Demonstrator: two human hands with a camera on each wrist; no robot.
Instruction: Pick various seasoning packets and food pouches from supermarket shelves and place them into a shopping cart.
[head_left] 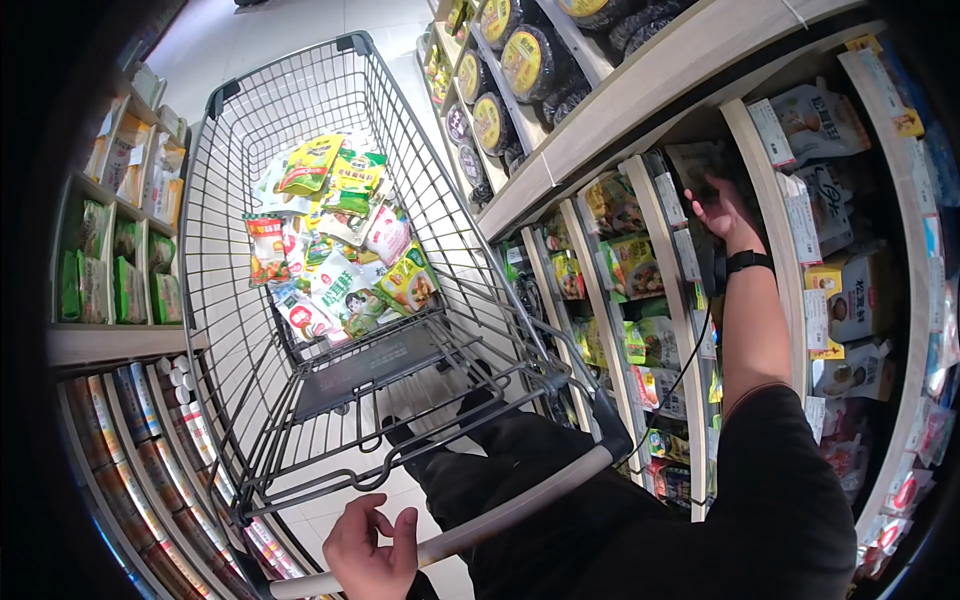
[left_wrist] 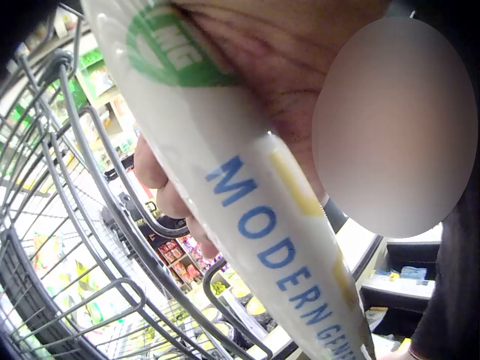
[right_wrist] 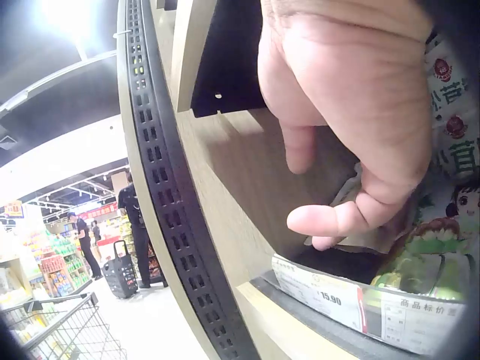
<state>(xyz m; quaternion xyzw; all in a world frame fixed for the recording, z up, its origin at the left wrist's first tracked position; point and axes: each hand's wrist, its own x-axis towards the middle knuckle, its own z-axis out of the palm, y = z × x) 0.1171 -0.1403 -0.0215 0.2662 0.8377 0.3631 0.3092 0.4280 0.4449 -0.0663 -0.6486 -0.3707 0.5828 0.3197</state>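
Blue "MODERN" lettering (left_wrist: pixel 264 236) legible only in left wrist view, long grey cart handle (head_left: pixel 515 500) slanting lower-left to upper-right in head view, left hand (head_left: pixel 370 548) resting there, loosely curled, right hand (right_wrist: pixel 352 112) spread, by white-and-green plastic packets (right_wrist: pixel 439 244) on shelf, contact unclear.

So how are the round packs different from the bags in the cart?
The round packs are shaped like discs, but the bags are flatter pouches with corners. The round packs look dark with mostly yellow labels, while the bags are white, green, yellow and red. The round packs sit in rows; the bags lie jumbled in the cart. Both have printing.
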